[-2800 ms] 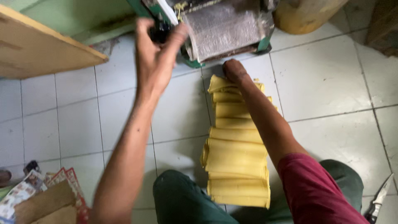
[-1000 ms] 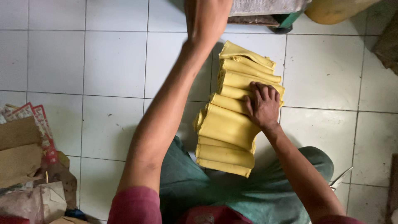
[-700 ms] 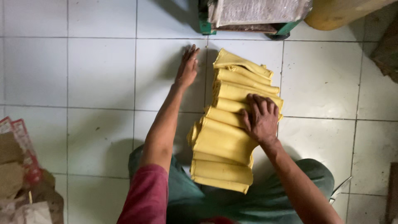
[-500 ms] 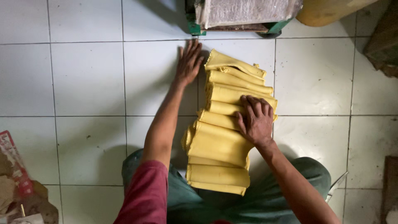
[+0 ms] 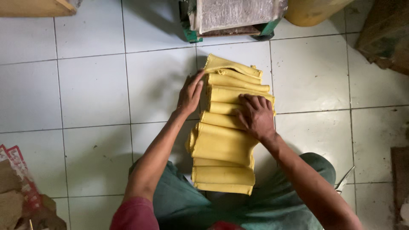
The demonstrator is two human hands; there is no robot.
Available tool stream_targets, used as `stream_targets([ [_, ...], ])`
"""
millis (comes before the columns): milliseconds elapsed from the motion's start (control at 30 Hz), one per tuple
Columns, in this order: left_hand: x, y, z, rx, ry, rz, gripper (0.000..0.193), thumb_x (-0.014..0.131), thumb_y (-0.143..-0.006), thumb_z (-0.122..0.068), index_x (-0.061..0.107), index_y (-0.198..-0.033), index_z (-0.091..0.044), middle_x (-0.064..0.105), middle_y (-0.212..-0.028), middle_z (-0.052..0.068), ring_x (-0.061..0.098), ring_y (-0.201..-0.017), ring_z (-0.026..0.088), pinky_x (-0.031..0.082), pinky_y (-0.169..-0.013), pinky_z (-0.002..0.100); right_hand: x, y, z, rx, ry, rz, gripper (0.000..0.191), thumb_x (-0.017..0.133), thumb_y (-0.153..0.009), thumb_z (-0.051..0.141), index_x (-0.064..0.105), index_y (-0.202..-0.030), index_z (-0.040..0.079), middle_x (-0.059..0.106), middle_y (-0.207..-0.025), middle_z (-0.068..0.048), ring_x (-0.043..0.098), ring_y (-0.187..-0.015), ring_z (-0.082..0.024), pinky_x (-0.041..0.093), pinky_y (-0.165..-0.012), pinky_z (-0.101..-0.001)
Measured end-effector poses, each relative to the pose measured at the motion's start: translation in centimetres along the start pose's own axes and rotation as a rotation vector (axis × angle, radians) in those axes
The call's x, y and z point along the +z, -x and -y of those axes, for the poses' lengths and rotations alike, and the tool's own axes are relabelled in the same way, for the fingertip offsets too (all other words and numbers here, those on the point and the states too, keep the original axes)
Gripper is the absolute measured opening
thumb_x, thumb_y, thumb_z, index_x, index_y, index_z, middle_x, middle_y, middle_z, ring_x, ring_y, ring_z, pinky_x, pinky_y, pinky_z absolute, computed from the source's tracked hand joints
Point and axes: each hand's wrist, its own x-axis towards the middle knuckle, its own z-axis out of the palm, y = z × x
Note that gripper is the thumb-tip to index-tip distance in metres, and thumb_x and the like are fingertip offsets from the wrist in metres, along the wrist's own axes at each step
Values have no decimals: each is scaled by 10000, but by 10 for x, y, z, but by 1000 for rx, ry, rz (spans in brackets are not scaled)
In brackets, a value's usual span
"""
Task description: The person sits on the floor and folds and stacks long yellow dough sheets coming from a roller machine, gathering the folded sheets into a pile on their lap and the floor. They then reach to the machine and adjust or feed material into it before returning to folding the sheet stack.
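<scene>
White tiled floor (image 5: pixel 93 89), seen from above. Yellow folded sheets (image 5: pixel 223 145): overlapping row running from the person's lap outward. Right hand (image 5: pixel 254 116): flat on the row's middle, fingers spread. Left hand (image 5: pixel 190 94): fingers extended against its left edge. Green-framed machine (image 5: pixel 232 17): beyond its far end.

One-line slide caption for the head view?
Left hand steadies the side of folded yellow sheets on a white tiled floor; right hand presses on top.

**Open tile left and right, machine blocks the far end**

We see bare white floor (image 5: pixel 93 89) left of the yellow sheet stack (image 5: pixel 226 140) and more tile to its right. The green-framed machine (image 5: pixel 232 17) and a yellow container (image 5: pixel 313 10) close off the far side; cardboard clutter (image 5: pixel 19 191) crowds the near-left corner.
</scene>
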Motion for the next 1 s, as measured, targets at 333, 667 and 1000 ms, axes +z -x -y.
stream_targets([
  [333,30,-45,-35,219,-479,134,411,534,-1061,-342,651,-1348,-71,573,-1499,106,476,-1456,278,332,-1238,458,28,-99,-81,-35,-59,-55,329,762,-921,274,748,-1191,88,722,-1213,-141,668,-1075,-367,551,-885,-433],
  [667,10,-109,-21,310,-251,-83,452,802,-846,-326,714,-1246,-134,643,-1363,152,503,-1341,338,330,-1114,492,11,-136,-95,364,-344,361,355,689,-970,466,771,-1121,154,759,-859,-117,744,-725,-301,579,-728,-400],
  [1000,5,-150,-44,239,-170,113,496,815,-876,-360,673,-1183,3,706,-1086,217,695,-990,391,539,-822,472,17,-157,-99,323,-292,100,328,709,-946,409,765,-1050,104,746,-862,-158,706,-771,-335,552,-707,-432],
])
